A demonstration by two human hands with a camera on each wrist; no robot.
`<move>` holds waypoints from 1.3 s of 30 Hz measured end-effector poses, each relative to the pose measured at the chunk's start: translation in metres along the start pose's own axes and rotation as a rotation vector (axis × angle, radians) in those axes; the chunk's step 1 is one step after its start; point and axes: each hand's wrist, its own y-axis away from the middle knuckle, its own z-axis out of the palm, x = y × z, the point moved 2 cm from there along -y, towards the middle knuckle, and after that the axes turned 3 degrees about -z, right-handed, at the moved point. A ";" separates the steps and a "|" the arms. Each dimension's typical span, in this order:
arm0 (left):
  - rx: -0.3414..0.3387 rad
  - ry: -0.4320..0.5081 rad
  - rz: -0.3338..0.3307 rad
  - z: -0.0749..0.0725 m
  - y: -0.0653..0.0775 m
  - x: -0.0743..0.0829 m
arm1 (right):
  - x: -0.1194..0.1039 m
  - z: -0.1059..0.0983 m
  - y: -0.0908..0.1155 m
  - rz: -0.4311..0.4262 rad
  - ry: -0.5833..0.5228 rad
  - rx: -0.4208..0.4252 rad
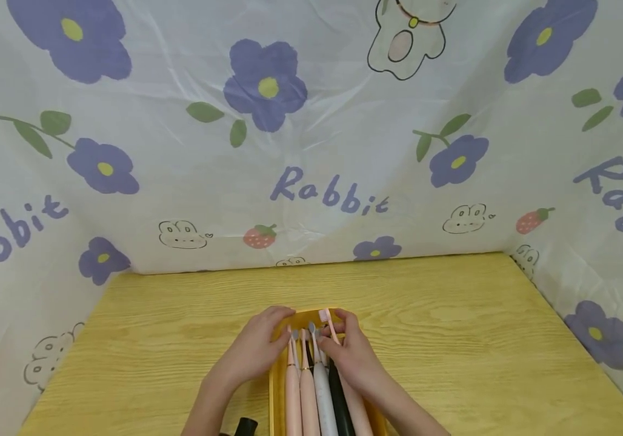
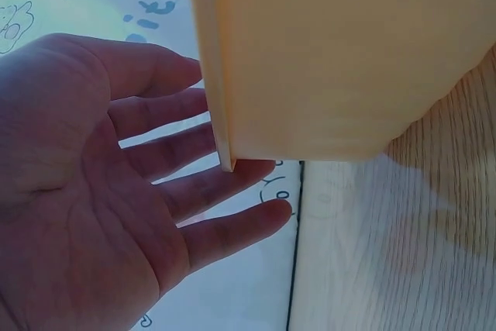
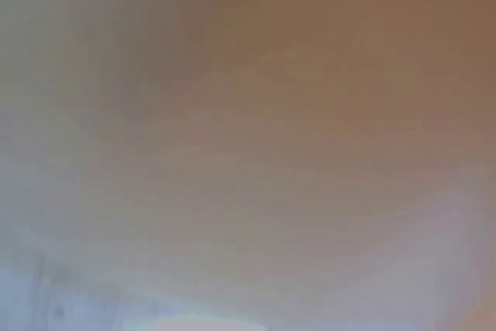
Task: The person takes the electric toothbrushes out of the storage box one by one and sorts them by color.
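Observation:
In the head view a yellow tray [image 1: 274,399] holds several electric toothbrushes lying side by side: pink ones [image 1: 293,399], a pale grey one [image 1: 325,399] and a black one [image 1: 340,399]. At its far right end my right hand [image 1: 356,357] pinches a pink electric toothbrush [image 1: 333,327] by its neck, thumb and index finger about it. My left hand [image 1: 254,345] rests at the far left corner of the tray. The left wrist view shows that hand [image 2: 101,168] with fingers spread and fairly straight along the tray's rim [image 2: 215,75]; some fingertips are hidden behind it.
A wooden table [image 1: 453,327] spreads around the tray. Behind and at both sides hangs a white cloth [image 1: 333,139] with purple flowers. A black object [image 1: 246,426] shows at the bottom edge, left of the tray. The right wrist view is blurred.

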 end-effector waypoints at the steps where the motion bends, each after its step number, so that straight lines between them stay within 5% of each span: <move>1: -0.002 0.001 0.002 0.000 0.000 0.000 | -0.001 -0.001 0.001 -0.002 -0.009 -0.015; 8: -0.015 0.011 0.003 -0.002 0.000 0.000 | -0.006 -0.025 0.013 -0.038 -0.059 -0.180; 14: -0.022 0.001 -0.003 -0.002 0.001 -0.001 | 0.000 -0.042 0.026 0.021 -0.149 -0.343; 22: -0.037 0.021 -0.007 -0.002 0.001 -0.002 | 0.004 -0.051 0.041 0.062 -0.124 -0.431; 30: -0.037 0.038 0.000 0.000 0.000 -0.001 | -0.001 -0.060 0.046 -0.002 -0.086 -0.411; 39: -0.037 -0.018 -0.002 0.001 0.004 -0.001 | -0.011 -0.086 0.035 -0.181 -0.152 -0.259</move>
